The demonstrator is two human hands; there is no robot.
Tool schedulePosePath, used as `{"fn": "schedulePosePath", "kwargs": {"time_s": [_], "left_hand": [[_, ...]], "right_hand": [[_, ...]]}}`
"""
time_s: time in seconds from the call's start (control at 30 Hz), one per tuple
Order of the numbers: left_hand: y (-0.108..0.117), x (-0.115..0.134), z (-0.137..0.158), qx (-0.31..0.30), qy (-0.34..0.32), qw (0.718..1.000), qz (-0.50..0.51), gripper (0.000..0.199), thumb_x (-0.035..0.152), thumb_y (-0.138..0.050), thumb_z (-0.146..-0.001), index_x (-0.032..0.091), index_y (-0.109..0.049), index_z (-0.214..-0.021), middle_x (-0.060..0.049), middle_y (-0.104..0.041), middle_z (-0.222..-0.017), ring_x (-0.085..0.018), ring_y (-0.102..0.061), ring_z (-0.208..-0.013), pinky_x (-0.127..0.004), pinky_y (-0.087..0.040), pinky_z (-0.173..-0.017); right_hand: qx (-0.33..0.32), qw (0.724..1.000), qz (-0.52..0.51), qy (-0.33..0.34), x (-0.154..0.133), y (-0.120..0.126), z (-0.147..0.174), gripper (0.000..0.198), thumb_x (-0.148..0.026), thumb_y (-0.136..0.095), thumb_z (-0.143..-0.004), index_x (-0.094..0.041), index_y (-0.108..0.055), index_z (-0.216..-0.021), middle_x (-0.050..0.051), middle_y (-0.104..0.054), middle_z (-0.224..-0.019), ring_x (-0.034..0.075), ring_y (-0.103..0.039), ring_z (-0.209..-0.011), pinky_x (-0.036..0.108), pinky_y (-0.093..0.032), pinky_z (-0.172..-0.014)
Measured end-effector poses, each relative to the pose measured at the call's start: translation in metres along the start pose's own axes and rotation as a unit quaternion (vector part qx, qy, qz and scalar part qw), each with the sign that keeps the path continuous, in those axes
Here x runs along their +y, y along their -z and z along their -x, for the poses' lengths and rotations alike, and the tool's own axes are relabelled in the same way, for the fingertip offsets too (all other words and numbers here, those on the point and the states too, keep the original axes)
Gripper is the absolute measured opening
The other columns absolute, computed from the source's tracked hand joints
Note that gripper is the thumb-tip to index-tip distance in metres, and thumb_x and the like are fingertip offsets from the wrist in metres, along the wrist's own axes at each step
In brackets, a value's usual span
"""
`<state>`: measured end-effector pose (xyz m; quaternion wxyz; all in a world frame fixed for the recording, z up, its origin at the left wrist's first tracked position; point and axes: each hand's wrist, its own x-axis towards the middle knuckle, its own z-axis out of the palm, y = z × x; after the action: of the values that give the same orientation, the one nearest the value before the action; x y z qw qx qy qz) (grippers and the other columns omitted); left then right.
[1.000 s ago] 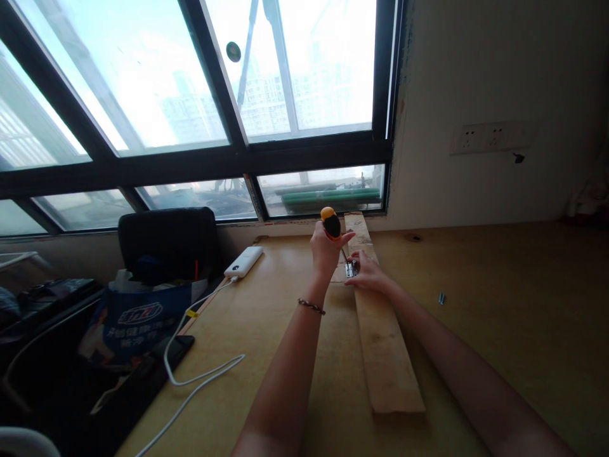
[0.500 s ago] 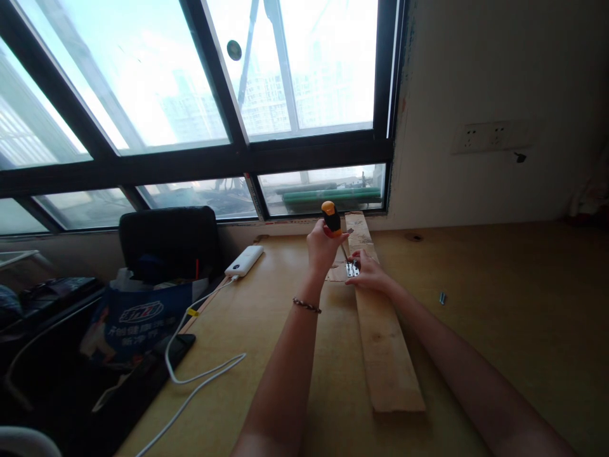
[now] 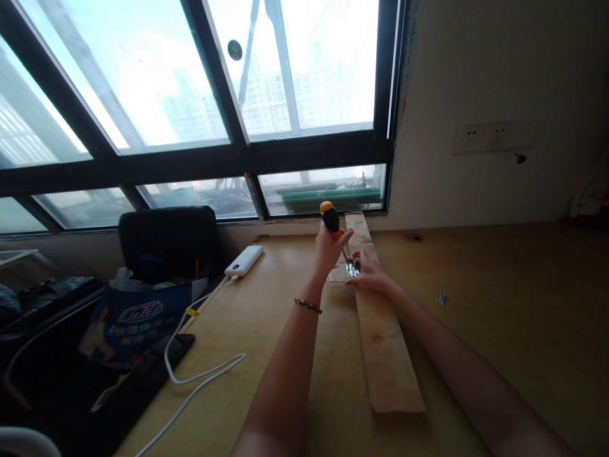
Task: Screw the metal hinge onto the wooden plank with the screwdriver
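Observation:
My left hand point(image 3: 328, 249) is closed around a screwdriver point(image 3: 330, 217) with a yellow and black handle. Its shaft slants down to a shiny metal hinge point(image 3: 352, 269) lying on a long wooden board point(image 3: 387, 346). Thumb and fingers of my right hand point(image 3: 370, 271) grip the hinge from the right side and press it against the wood. The contact of the screwdriver's tip is too small to make out. A shorter piece of wood point(image 3: 337, 273) sticks out to the left beneath the hinge, partly hidden by my left hand.
Small screws point(image 3: 442, 298) lie on the wooden table point(image 3: 490, 355) to the right. A white power bank point(image 3: 244, 261) with a white cable point(image 3: 209, 371) rests near the left edge. Beyond that edge stand a black chair point(image 3: 169, 241) and a blue bag point(image 3: 143, 324). A window borders the table's back.
My left hand has turned on the screwdriver and shifted slightly right, with the handle tilting a bit more to the left. My right hand and the hinge stay in place.

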<state>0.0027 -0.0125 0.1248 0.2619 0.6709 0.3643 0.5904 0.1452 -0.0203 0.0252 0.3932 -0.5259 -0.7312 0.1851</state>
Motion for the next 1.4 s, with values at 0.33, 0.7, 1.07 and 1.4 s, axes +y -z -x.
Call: {"fn": "schedulePosePath", "kwargs": {"time_s": [0.33,0.7,1.07,1.4], "left_hand": [[0.011,-0.006,-0.001,0.087,0.041,0.987,-0.126,0.041,0.052,-0.068,-0.055,0.015,-0.053,-0.065,-0.001,-0.056,-0.06,-0.013,-0.051,-0.057,-0.023,-0.036,-0.054],[0.017,0.008,0.001,0.078,0.021,0.974,-0.213,0.049,0.052,-0.072,-0.049,0.017,-0.063,-0.082,-0.001,-0.057,-0.06,-0.014,-0.051,-0.057,-0.025,-0.036,-0.056],[0.017,0.006,-0.001,0.051,-0.016,0.985,-0.162,0.055,0.043,-0.077,-0.046,0.018,-0.061,-0.092,-0.002,-0.061,-0.064,-0.016,-0.056,-0.062,-0.026,-0.041,-0.062],[0.013,0.001,-0.002,-0.057,0.017,0.993,0.106,0.052,0.023,-0.073,-0.055,0.018,-0.048,-0.1,-0.005,-0.066,-0.085,-0.019,-0.063,-0.081,-0.031,-0.049,-0.072]], "right_hand": [[-0.001,1.0,0.008,0.001,-0.002,0.0,0.0,0.073,-0.037,-0.08,-0.041,-0.02,-0.04,-0.099,0.007,-0.059,-0.104,0.024,-0.056,-0.098,0.038,-0.041,-0.084],[0.006,1.0,0.017,0.012,-0.002,0.0,0.0,0.073,-0.04,-0.08,-0.041,-0.02,-0.039,-0.099,0.006,-0.058,-0.103,0.022,-0.055,-0.096,0.035,-0.042,-0.082],[0.006,1.0,0.011,0.005,-0.003,0.001,0.001,0.073,-0.039,-0.08,-0.042,-0.02,-0.041,-0.1,0.006,-0.058,-0.103,0.023,-0.056,-0.094,0.036,-0.042,-0.081],[0.004,1.0,0.023,0.001,-0.005,0.001,0.001,0.071,-0.037,-0.08,-0.042,-0.02,-0.04,-0.099,0.008,-0.058,-0.104,0.023,-0.056,-0.095,0.036,-0.042,-0.082]]}}
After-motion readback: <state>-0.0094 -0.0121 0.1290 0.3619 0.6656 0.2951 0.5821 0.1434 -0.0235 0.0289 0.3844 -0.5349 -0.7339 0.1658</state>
